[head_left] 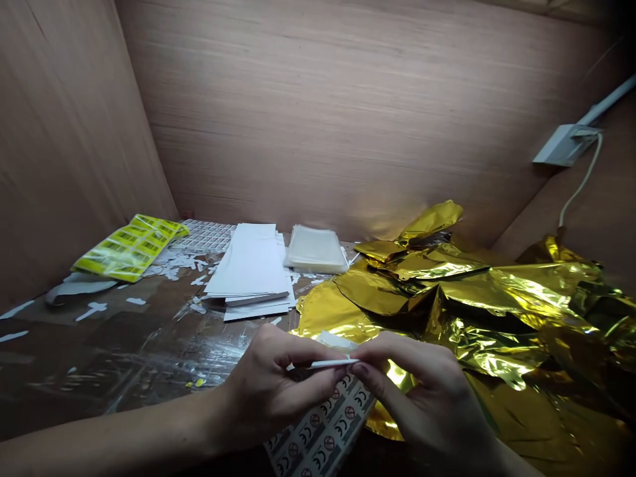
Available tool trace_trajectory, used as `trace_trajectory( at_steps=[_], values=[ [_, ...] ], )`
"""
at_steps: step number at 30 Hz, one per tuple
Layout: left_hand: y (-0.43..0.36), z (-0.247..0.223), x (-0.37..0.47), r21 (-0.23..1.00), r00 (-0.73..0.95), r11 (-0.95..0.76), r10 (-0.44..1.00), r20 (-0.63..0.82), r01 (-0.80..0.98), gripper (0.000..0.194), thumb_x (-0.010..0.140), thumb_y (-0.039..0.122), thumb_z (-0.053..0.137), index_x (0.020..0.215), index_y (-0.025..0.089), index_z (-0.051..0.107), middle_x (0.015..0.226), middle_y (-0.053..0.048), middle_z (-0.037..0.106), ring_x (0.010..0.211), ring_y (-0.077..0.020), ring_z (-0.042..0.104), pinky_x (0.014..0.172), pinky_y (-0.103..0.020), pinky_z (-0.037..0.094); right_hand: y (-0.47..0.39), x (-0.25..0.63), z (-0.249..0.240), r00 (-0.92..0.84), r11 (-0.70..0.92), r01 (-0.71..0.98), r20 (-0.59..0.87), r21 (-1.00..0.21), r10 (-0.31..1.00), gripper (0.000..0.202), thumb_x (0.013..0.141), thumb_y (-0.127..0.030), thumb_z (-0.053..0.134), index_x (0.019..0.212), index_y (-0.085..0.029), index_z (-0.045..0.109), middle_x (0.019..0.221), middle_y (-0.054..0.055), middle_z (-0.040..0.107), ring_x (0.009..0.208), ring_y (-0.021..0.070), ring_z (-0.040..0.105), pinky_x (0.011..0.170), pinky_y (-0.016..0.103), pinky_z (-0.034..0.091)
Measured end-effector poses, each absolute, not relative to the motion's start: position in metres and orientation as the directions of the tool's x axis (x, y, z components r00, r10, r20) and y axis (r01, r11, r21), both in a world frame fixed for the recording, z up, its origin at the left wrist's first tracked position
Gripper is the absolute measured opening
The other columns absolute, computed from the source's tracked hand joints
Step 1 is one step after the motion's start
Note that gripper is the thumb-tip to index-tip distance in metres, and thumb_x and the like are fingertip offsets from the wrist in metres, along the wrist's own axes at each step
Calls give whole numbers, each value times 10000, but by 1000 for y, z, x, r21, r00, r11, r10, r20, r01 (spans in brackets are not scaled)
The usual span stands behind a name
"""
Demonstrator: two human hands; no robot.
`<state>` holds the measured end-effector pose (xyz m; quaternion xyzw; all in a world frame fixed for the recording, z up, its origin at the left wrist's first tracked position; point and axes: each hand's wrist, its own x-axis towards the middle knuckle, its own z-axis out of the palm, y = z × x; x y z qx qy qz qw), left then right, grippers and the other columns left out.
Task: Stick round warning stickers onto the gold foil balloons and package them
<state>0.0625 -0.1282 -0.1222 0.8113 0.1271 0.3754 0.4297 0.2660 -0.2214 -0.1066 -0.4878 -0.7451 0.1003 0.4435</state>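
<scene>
My left hand (pixel 283 374) is closed, its thumb and fingers pinching a thin white piece (pixel 325 363) seen edge-on. From the other side, my right hand (pixel 412 377) pinches the same piece, and the thumbs almost meet. Whether it is a flat strip or a small stick, I cannot tell. A pale, partly see-through scrap (pixel 336 340) shows just behind the fingertips. Below my hands lies a sheet of stickers (pixel 320 434) printed with CE marks and red crossed-circle symbols. My hands cover its upper part. Crumpled gold foil (pixel 447 285), like deflated balloons, spreads behind and beside my right hand.
White cards (pixel 248 262) lie stacked at the back middle, next to a pile of clear plastic sleeves (pixel 317 248). Yellow barcode labels (pixel 132 248) lie at left, near another sticker sheet (pixel 206 235) and paper scraps (pixel 92 310). Wooden walls (pixel 322 119) enclose the table.
</scene>
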Motion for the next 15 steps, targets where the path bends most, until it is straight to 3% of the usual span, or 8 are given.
trace_trajectory(
  at_steps=[5, 15],
  values=[
    [-132, -126, 65, 752, 630, -638, 519, 577, -163, 229, 881, 143, 729, 1084, 179, 827, 727, -9, 776, 528, -77, 585, 522, -154, 435, -225, 264, -108, -136, 507, 650, 569, -566, 811, 110, 950, -154, 650, 928, -234, 722, 781, -37, 728, 676, 110, 672, 645, 207, 494],
    [-133, -136, 65, 626, 584, -766, 442, 680, -149, 186, 898, 74, 684, 1013, 146, 811, 735, -6, 783, 554, -82, 664, 553, -142, 468, -223, 264, -115, -162, 510, 658, 556, -554, 815, 112, 977, -181, 612, 911, -205, 699, 779, -19, 711, 687, 116, 660, 650, 227, 486]
  ],
)
